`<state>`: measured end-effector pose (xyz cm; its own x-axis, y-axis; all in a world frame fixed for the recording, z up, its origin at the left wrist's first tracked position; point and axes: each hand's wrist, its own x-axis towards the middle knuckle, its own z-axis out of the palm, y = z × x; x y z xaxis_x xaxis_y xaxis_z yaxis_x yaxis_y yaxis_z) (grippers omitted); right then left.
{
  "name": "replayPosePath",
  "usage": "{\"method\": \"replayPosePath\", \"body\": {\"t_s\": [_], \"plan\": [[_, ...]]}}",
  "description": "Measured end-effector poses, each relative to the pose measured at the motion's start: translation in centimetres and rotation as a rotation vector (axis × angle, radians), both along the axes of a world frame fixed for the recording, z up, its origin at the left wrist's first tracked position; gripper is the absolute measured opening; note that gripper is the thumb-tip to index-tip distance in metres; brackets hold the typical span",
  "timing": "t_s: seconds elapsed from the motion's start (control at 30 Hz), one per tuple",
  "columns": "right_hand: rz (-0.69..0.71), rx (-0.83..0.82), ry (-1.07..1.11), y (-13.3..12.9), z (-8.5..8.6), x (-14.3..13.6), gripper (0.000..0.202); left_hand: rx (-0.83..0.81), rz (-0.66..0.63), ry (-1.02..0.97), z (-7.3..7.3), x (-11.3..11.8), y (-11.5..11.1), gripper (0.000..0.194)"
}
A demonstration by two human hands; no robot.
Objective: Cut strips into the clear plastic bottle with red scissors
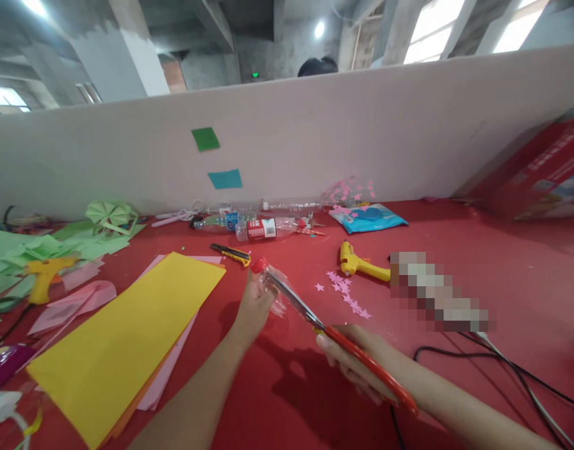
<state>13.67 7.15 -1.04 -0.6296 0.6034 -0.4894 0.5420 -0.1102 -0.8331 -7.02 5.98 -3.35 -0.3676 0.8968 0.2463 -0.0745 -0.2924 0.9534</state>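
My left hand (253,309) is closed around a clear plastic bottle top (279,305) that has a red cap (259,265). In my right hand (361,359) are scissors (298,303) with long red handles, pointing up and left. Their blade tips reach the bottle piece just below the cap; whether they are cutting into it, I cannot tell. A box cutter (233,253) with a yellow body lies just beyond my left hand. Pink paper stars (345,290) are scattered on the red table (310,400) past the scissors.
Yellow paper sheets (132,337) lie at left, near green paper (108,215) and a yellow glue gun (42,278). Another glue gun (356,262) rests at right, with black cable (450,354) nearby. Plastic bottles (268,229) and a blue packet (368,217) line the white partition (287,137).
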Motion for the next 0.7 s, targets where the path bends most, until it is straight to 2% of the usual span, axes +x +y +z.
{"method": "replayPosePath", "body": {"t_s": [0.37, 0.6, 0.7], "plan": [[0.018, 0.017, -0.113, 0.0, 2.0, -0.6, 0.046, 0.003, -0.002, -0.043, -0.2, 0.0, 0.1, 0.023], [0.009, 0.040, -0.140, -0.2, 2.7, -0.6, 0.044, 0.009, -0.005, -0.034, 0.1, 0.0, 0.0, 0.022], [0.012, 0.036, -0.116, -0.2, 2.5, -0.6, 0.044, 0.018, -0.009, -0.071, 0.1, 0.1, -0.2, 0.024]]}}
